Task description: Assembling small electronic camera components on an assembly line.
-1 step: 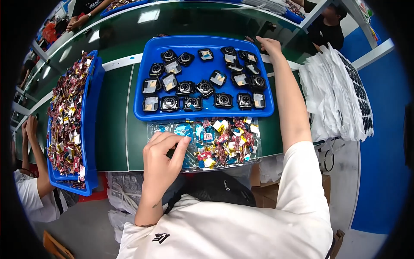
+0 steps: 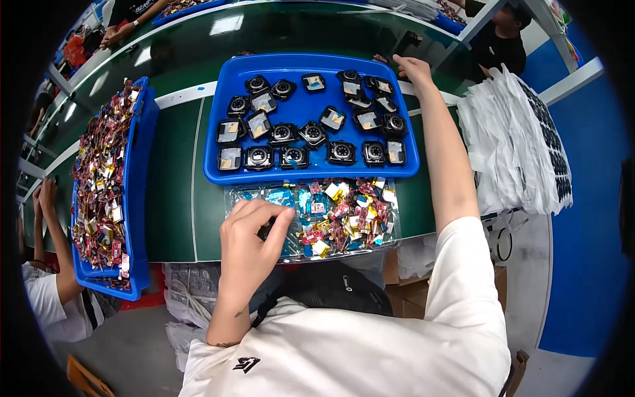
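Note:
My left hand (image 2: 251, 231) is closed with its fingers curled and thumb pressed in. It hovers over the left part of a clear plastic tray (image 2: 395, 231); something dark shows behind the fingers, too hidden to name. Loose small electronic parts (image 2: 347, 215), red, white and yellow, fill the tray's right side. My right arm stretches past a blue tray (image 2: 317, 176), and my right hand (image 2: 413, 68) is beyond its far right corner, index finger extended and nothing visible in it. Inside the blue tray, several black square watch bodies (image 2: 340, 152) lie in loose rows, some showing round backs, others pale inner faces.
A long blue bin (image 2: 140, 198) heaped with small parts stands at left on the green table (image 2: 172, 225). White plastic-wrapped sheets (image 2: 499, 139) are stacked at right. A co-worker's hands (image 2: 45, 195) show at far left; other people sit across the dark green belt (image 2: 278, 30).

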The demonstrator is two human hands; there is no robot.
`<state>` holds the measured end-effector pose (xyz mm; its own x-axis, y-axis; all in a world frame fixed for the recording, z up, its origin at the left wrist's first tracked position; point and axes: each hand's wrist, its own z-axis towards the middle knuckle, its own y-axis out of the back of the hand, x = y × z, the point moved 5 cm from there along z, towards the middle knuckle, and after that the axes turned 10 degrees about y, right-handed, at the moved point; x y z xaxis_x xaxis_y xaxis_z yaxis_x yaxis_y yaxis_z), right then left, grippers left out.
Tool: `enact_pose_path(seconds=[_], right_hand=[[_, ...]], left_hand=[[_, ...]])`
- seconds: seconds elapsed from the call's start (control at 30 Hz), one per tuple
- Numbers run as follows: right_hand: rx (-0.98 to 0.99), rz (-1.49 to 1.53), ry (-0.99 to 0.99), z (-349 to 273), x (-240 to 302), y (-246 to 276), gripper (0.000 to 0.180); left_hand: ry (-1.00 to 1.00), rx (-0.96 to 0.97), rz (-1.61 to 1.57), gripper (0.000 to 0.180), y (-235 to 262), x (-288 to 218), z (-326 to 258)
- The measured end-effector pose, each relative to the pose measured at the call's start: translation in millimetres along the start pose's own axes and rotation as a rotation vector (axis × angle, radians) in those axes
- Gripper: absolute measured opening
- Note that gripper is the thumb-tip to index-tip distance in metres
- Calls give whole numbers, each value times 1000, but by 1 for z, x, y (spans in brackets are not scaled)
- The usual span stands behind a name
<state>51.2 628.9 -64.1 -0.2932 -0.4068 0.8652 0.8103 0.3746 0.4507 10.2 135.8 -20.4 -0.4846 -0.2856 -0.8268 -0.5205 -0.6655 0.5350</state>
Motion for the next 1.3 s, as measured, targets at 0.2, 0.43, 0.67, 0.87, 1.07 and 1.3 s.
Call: enact_pose_path(seconds=[0.2, 0.43, 0.67, 0.87, 1.07, 1.3], right_hand=[[-87, 128, 77, -50, 35, 23, 24], [440, 261, 451, -197, 165, -7, 16], [560, 44, 860, -303, 184, -40, 20], [520, 210, 625, -318, 182, -55, 23], [440, 237, 593, -327, 187, -59, 26], [390, 457, 448, -331, 177, -65, 18]], left_hand=[[-117, -102, 184, 11, -16, -11, 11], [-75, -88, 277, 9, -28, -4, 15], [53, 17, -177, 4, -13, -2, 9], [245, 140, -604, 5, -9, 10, 2], [268, 152, -577, 6, -3, 23, 0], [126, 123, -461, 11, -3, 6, 6]])
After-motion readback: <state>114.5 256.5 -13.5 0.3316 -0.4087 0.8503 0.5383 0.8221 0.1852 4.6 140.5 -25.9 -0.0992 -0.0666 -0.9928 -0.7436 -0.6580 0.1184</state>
